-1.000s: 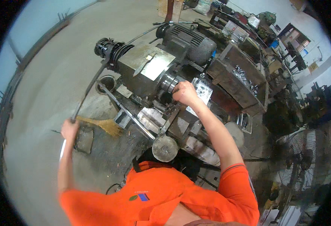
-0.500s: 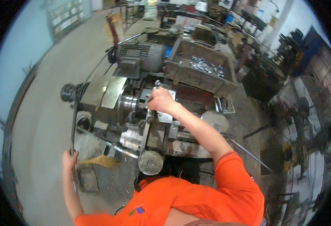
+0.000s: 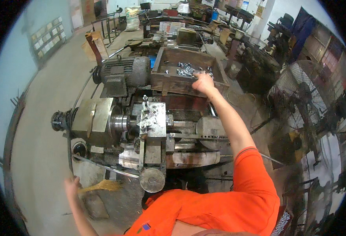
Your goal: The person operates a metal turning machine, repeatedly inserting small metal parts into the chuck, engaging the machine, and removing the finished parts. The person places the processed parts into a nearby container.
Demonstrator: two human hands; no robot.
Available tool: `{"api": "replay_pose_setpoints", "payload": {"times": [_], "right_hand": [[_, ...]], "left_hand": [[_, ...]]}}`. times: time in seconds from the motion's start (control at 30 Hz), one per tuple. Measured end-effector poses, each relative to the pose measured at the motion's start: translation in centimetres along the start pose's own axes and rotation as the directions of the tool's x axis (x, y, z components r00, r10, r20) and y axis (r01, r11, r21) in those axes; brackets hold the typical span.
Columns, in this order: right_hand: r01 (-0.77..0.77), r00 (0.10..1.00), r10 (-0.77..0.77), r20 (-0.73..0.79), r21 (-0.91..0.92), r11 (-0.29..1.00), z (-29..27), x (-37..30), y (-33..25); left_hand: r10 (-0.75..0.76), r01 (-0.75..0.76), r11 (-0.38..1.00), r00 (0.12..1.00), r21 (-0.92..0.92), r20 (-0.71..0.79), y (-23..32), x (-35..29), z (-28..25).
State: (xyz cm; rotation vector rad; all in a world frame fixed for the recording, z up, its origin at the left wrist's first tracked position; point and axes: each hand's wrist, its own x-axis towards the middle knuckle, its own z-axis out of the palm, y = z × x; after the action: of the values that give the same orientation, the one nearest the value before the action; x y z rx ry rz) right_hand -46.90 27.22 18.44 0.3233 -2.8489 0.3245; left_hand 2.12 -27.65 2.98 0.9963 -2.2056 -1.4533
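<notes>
The right hand (image 3: 203, 83) has its grip apart just past twelve o'clock, beside small metal parts (image 3: 185, 70), probably light, rigid, slick and best pinched side-on, inside the wooden crate (image 3: 177, 85), while the eight-o'clock left hand (image 3: 72, 185), blurred at the dark lever (image 3: 69, 155), has a grip I cannot tell.

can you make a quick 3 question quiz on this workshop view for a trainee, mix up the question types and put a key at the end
1. Multiple choice: where is the right hand?
a) at the motor
b) at the wooden box with small metal pieces in it
c) at the sack
2. True or false: the fan stands to the right of the wooden box.
3. Short answer: which of the person's hands is nearer the straw broom?

Key:
1. b
2. True
3. The left hand
</notes>
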Motion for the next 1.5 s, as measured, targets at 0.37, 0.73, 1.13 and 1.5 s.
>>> {"api": "replay_pose_setpoints", "payload": {"times": [0.37,0.73,1.13,1.5], "right_hand": [[0.159,0.980,-0.139,-0.140,0.150,0.976,-0.9,-11.3,6.0],[-0.517,0.853,0.495,0.165,0.137,0.845,-4.4,-37.3,22.0],[-0.619,0.710,0.622,0.331,-0.128,0.775,7.0,-51.8,22.5],[-0.083,0.949,0.116,0.293,-0.124,0.989,6.2,-52.3,27.0]], "left_hand": [[0.015,-0.021,0.990,0.999,-0.142,-0.045,1.0,-0.8,0.9],[-0.259,0.310,0.941,0.920,-0.138,0.295,-5.6,3.6,-5.6],[-0.193,0.221,0.963,0.965,-0.153,0.176,-1.0,1.8,-1.1],[-0.154,0.155,0.981,0.988,-0.118,0.018,-0.2,0.0,-0.2]]}}
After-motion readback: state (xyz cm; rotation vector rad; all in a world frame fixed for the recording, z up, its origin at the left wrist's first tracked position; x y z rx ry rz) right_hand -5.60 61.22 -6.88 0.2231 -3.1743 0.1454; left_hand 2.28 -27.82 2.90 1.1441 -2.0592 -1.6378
